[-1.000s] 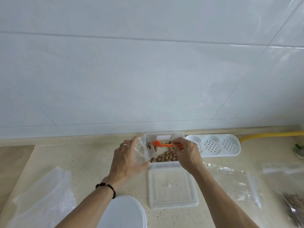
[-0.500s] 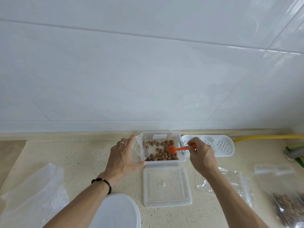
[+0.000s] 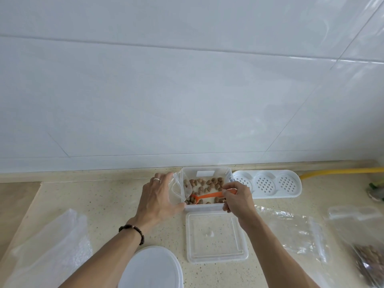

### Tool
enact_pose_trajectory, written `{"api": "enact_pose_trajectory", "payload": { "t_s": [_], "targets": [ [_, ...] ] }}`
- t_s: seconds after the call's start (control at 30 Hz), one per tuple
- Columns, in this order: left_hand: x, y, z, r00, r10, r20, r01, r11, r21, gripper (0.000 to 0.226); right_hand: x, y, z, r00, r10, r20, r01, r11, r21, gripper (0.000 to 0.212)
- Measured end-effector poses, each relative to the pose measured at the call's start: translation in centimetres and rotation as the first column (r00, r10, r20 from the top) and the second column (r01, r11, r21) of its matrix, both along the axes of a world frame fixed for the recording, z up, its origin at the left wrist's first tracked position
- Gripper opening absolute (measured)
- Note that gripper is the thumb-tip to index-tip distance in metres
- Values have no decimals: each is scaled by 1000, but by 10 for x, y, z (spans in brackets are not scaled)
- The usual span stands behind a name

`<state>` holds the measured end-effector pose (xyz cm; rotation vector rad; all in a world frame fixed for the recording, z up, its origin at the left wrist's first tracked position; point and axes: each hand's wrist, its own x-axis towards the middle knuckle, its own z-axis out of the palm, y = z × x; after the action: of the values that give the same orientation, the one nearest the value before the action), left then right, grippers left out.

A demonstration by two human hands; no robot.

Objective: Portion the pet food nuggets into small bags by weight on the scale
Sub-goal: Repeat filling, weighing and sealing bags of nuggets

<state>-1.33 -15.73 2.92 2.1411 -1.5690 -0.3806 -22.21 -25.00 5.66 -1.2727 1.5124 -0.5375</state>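
Head view, scoop: the small orange plastic scoop [image 3: 204, 196] has gone from being lifted at the bag's mouth a second ago, to hovering over the nuggets, to lying low with its bowl down among them at the box's near-left corner.
Head view, right hand: the right hand [image 3: 236, 199] pinches the scoop's handle end, fingers curled round it, over the box's right wall.
Head view, left hand: the left hand [image 3: 159, 199] has stayed at the box's left side, holding the small clear plastic bag [image 3: 176, 189]; thumb and fingers are bent round its edge, though exactly how they pinch it I cannot tell.
Head view, bag: its mouth stands open against the box's left wall, a few nuggets showing inside.
Head view, food: the brown pet food nuggets [image 3: 207, 183] lie scattered in the clear rectangular plastic box [image 3: 207, 207] by the wall.
Head view, nearby: the box's clear square lid [image 3: 216, 238] lies just in front; a round white lid [image 3: 151, 267] sits at the bottom edge, a white perforated three-well tray [image 3: 268, 183] to the right, and a filled bag of nuggets [image 3: 367, 258] far right.
Meaning: one load seems delivered and the next is being dug, so filling is under way. No scale is identifiable, so weighing looks not yet done.
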Motion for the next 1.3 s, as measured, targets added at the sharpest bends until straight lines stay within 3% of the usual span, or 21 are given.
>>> {"api": "enact_pose_trajectory", "payload": {
  "t_s": [0.27,0.53,0.63,0.77,0.9,1.03,1.1,1.3],
  "targets": [
    [0,-10,11,1000,6,8,-6,1000,11,104,-17,-6,3,976,-189,108,186,982,35,11],
    [-11,-27,19,995,-35,94,31,999,43,93,-40,-20,41,947,-237,219,258,963,-74,12],
    [-16,-34,22,990,-54,131,43,996,82,96,-40,-20,57,959,-196,206,228,962,-147,12],
    [-21,-40,27,986,-103,130,92,992,83,97,-28,-12,67,996,-22,83,42,970,-239,11],
    [-29,-38,32,981,-186,53,182,981,70,96,-14,-5,69,991,128,27,-116,954,-275,11],
    [-25,-36,29,948,-154,-279,182,980,77,114,-12,-3,74,974,210,83,-181,946,-269,13],
    [-20,-33,26,920,-137,-368,169,984,55,123,-14,-3,78,964,235,128,-191,939,-286,13],
    [-22,-29,26,909,-131,-397,136,991,-15,122,-10,5,84,938,347,25,-313,875,-370,16]
  ]
}}
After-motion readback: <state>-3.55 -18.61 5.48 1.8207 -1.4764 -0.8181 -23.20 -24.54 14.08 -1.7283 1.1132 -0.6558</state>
